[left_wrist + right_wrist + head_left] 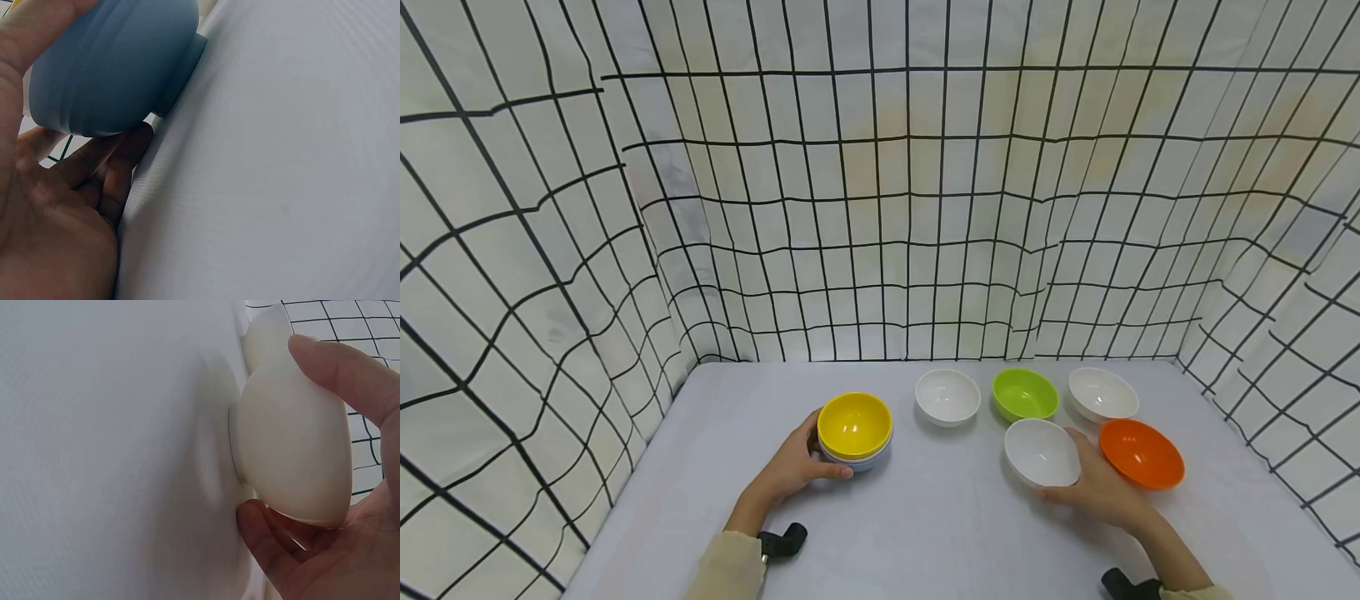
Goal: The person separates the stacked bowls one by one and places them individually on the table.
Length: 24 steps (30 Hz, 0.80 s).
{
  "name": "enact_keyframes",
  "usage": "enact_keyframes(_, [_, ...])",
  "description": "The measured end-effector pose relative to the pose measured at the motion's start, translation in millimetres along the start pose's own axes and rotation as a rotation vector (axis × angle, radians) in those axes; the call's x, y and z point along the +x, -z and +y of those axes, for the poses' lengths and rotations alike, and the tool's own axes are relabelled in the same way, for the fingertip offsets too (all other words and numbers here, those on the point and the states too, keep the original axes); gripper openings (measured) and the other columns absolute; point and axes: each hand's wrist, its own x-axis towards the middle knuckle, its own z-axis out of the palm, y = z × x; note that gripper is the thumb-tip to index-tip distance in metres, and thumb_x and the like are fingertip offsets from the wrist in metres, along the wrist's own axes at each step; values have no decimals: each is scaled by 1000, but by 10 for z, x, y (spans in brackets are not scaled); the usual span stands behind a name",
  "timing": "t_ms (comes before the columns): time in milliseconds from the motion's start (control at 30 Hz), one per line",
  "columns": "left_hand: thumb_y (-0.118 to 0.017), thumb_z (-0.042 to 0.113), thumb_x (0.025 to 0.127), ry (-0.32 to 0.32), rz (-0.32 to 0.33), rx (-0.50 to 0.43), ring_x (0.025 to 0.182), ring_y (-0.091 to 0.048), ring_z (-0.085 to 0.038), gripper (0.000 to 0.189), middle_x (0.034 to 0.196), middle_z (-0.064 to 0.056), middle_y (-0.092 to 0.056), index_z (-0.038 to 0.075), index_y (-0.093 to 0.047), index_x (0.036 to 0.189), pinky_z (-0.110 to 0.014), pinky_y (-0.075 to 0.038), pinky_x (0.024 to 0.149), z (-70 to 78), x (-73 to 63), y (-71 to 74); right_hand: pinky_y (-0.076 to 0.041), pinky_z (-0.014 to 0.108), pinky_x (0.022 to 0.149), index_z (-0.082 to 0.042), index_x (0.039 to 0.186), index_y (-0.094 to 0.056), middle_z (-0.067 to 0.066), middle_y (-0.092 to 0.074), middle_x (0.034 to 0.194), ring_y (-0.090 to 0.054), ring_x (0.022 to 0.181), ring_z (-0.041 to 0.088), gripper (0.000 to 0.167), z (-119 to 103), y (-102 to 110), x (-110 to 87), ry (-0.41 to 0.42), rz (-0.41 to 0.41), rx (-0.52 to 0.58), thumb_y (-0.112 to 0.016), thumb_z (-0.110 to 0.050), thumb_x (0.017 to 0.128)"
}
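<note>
A yellow bowl sits nested on top of a small stack, with a white rim showing below it and a blue bowl at the bottom. My left hand grips this stack from its left side, thumb across the front and fingers behind. Over to the right, my right hand holds a white bowl between thumb and fingers at its right side. In the right wrist view that bowl's base is close over the tablecloth. Just right of this hand lies an orange bowl.
Behind, a white bowl, a green bowl and another white bowl stand in a row. A white cloth covers the table. White walls with a black grid enclose the back and sides.
</note>
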Motion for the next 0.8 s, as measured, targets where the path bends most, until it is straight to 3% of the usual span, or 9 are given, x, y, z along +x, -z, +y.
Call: enact_keyframes(800, [-96, 32, 68, -16, -10, -3, 145, -45, -31, 110, 157, -3, -48, 23, -33, 158, -61, -25, 125, -9, 0, 12, -44, 68, 108, -6, 158, -20, 22, -41, 155, -45, 137, 41, 117, 30, 18, -12, 1, -9, 11, -90, -46, 73])
